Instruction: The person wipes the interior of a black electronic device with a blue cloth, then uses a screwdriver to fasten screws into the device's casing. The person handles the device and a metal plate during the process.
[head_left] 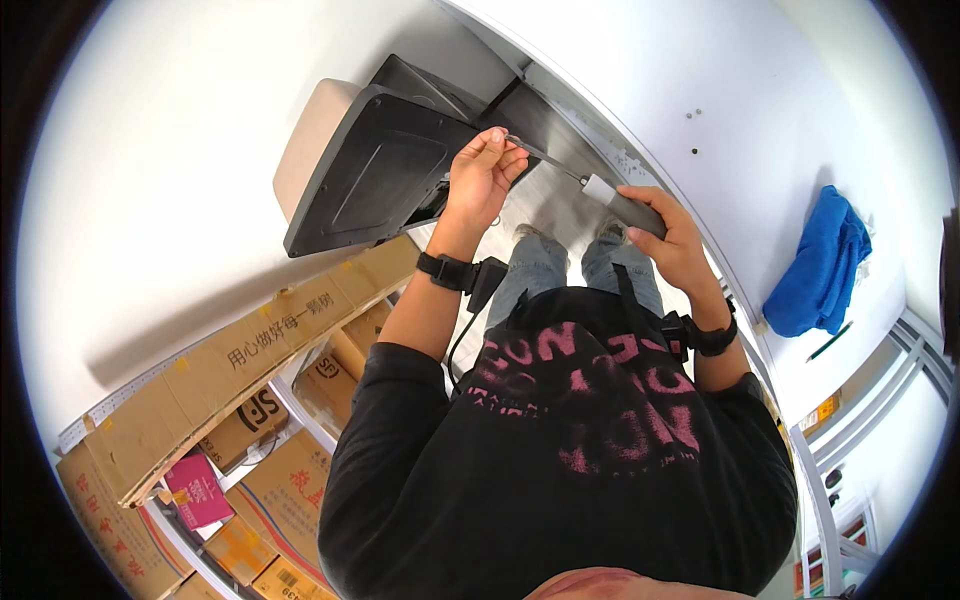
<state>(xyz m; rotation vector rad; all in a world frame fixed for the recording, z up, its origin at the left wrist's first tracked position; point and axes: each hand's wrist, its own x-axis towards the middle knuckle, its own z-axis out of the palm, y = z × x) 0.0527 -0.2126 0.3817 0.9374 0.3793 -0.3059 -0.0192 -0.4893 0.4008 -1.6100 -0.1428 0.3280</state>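
My right hand [670, 235] is wrapped round the grey handle of a screwdriver [630, 210] with a pale collar and a long thin metal shaft. The shaft slants up and left to my left hand [482, 172]. There the thumb and forefinger are pinched together at the shaft's tip. Something small shows between them, too tiny to name. Just left of that hand stands a chair-like piece with a black plastic shell [375, 170] and a beige pad [315, 140] behind it. Part of the shell is hidden behind my left hand and wrist.
On the white table [740, 90] at right lie a blue cloth [820, 265], a dark green pen-like stick [830, 342] and a few tiny screw-like bits [694, 151]. Cardboard boxes [290, 490] fill a shelf at lower left, with a magenta packet [198, 490] among them. A white wall rises at left.
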